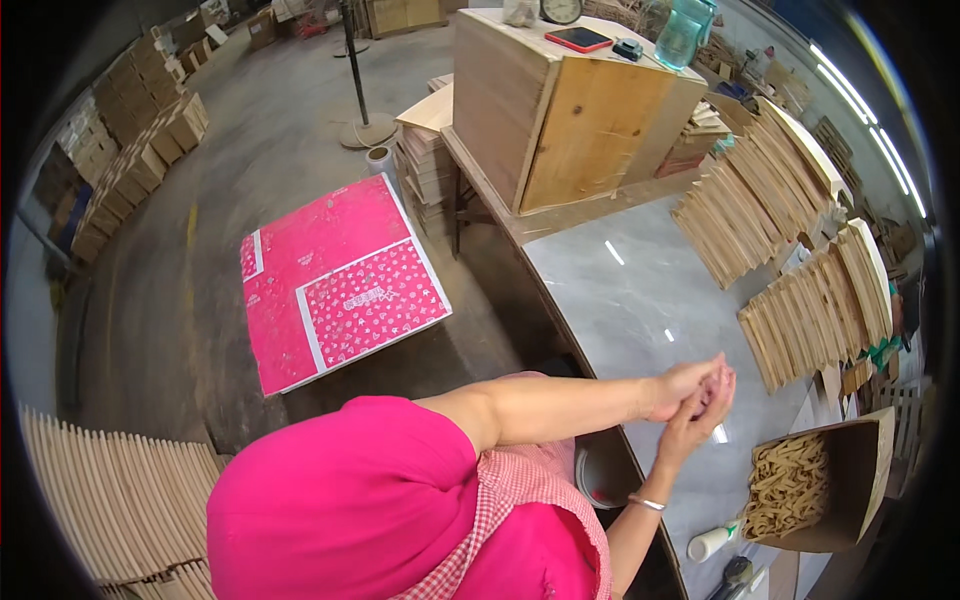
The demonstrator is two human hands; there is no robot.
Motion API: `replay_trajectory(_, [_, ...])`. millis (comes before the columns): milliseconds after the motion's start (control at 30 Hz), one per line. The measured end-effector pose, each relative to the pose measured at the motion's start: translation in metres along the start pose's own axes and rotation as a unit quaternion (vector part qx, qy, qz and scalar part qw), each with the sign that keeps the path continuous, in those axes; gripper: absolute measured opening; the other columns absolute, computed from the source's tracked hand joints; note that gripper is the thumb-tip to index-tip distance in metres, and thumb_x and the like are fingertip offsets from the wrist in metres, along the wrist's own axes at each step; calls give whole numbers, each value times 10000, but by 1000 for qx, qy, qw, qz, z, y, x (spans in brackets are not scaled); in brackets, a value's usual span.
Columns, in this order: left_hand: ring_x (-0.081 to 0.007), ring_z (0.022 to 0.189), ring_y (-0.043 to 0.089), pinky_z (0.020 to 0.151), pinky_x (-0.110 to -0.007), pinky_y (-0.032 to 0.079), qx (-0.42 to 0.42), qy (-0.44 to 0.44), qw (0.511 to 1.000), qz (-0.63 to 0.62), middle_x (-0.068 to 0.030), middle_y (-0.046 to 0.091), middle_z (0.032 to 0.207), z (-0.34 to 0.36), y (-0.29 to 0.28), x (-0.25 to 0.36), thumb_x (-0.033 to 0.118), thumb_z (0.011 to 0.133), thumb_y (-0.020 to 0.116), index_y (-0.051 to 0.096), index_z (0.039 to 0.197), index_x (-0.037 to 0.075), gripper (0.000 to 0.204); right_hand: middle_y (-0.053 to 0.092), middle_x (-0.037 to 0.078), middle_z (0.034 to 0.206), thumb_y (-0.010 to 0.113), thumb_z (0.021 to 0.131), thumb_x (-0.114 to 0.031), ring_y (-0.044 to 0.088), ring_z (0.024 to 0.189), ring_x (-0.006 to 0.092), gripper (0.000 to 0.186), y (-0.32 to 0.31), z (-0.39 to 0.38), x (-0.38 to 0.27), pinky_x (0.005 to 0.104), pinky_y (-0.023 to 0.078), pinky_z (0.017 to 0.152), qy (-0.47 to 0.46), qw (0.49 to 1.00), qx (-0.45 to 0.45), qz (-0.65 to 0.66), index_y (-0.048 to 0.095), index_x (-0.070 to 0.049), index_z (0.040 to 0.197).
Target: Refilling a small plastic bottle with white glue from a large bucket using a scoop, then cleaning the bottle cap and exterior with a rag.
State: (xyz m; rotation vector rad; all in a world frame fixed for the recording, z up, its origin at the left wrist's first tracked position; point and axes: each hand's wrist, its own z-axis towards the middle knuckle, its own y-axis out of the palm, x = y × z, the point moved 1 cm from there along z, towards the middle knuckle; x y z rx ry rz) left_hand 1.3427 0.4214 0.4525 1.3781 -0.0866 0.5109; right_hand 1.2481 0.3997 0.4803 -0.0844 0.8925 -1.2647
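My left hand and my right hand meet above the grey glossy tabletop. The left forearm crosses from the left. The right one, with a silver bracelet at its wrist, comes up from below. The left fingers are curled in against the right palm; whether anything lies between them is hidden. Around the left fingers close those of the right hand. Nearest to the hands on the right are stacked wooden slats. Below them on the right stands an open cardboard box of small pale wooden pieces.
A white bottle lies by the box. More slats stand farther back. A large wooden box carries a phone and a teal bottle. On the left are a pink printed board and stacked wooden strips.
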Motion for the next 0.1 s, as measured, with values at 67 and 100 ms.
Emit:
replay_trajectory(67, [-114,1092,563,991,-312,456,-34,-2,999,-1,-14,605,1124,-8,19,-1,497,1057,443,561,1254,123,439,315,201,1604,564,1033,-250,336,1464,397,540,-3,6,36,442,265,1194,114,983,-1,144,412,-78,1521])
replay_trajectory(100, [-113,1184,505,1086,-313,384,-66,-9,998,-3,-13,560,1242,-25,41,0,507,1057,434,512,1322,134,464,329,170,1607,608,1019,-261,353,1460,380,557,-7,3,53,419,271,1193,231,932,-1,280,423,-129,1527])
